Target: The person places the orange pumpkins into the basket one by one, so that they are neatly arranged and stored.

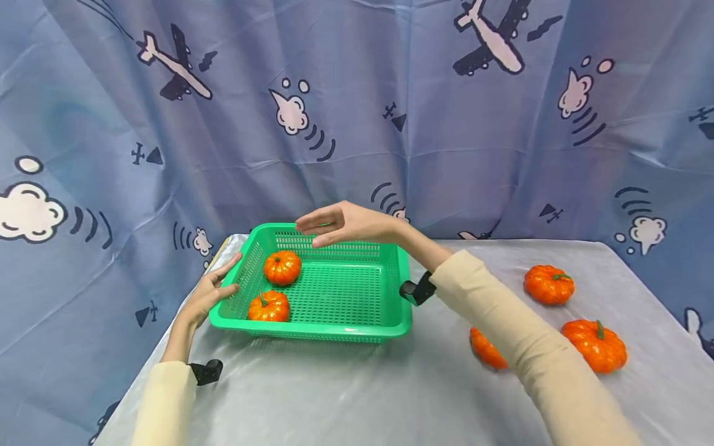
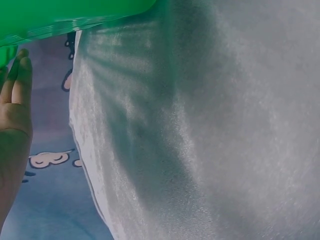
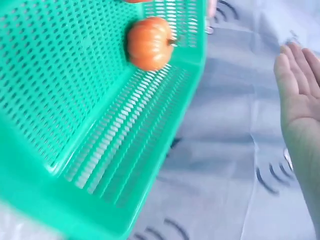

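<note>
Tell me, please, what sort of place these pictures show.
Probably an indoor spot arranged for recording or practice: an airplane-patterned curtain hangs behind a cloth-covered table, and orange pumpkins lie on the table and in a green basket.

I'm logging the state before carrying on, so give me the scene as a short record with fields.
Left hand: left hand at the green plastic basket's left rim, fingers extended
Right hand: right hand raised, holding nothing, overlapping the basket's far wall in the head view
Inside basket: rear pumpkin and front pumpkin, both toward the left
Right of basket: farthest pumpkin, rightmost pumpkin, half-hidden pumpkin behind the right sleeve
Surface: silver-grey tabletop
Backdrop: blue airplane-print curtain
</note>
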Motion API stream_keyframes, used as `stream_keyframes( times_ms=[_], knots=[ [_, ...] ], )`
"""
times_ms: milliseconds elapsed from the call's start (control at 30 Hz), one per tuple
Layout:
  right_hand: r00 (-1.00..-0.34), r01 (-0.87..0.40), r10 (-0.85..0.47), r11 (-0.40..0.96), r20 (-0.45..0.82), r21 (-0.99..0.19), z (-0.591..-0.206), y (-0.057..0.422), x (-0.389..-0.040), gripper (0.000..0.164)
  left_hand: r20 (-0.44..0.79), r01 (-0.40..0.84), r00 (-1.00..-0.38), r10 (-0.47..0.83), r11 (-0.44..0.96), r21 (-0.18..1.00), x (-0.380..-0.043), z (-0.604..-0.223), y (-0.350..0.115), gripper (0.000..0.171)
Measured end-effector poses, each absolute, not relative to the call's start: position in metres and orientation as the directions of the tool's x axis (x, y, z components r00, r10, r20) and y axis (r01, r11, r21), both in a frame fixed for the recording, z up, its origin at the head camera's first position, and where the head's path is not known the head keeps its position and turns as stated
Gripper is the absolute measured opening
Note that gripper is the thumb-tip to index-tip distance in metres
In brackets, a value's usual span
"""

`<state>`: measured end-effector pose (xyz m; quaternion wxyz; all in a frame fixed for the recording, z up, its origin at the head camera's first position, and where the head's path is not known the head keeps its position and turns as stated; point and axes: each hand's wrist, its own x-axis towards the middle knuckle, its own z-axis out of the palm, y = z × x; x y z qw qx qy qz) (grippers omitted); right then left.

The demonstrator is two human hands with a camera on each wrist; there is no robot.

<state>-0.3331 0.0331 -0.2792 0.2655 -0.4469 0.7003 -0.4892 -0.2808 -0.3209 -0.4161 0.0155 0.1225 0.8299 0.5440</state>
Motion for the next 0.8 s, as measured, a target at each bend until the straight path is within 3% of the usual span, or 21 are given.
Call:
stream_keyframes(
  times_ms=[333, 533, 667, 800],
  knots=[
    [-0.615, -0.351, -0.76, 0.028, 0.208, -0.936, -0.299, 0.184, -0.282, 0.046, 0.091, 0.174, -0.972, 0.216, 0.405, 0.897, -0.276, -0.411, -0.327, 0.069],
    [-0.648, -0.303, -0.713, -0.08, 0.267, -0.95, -0.334, 0.276, -0.247, 0.048, 0.101, 0.187, -0.967, 0.235, 0.382, 0.905, -0.274, -0.41, -0.327, 0.07],
    [-0.675, -0.23, -0.687, -0.151, 0.269, -0.961, -0.358, 0.325, -0.222, 0.052, 0.106, 0.189, -0.966, 0.237, 0.363, 0.912, -0.271, -0.412, -0.324, 0.071],
    [-0.738, -0.197, -0.64, -0.099, 0.214, -0.975, -0.38, 0.362, -0.198, 0.052, 0.113, 0.195, -0.964, 0.239, 0.352, 0.915, -0.271, -0.414, -0.318, 0.069]
  ],
)
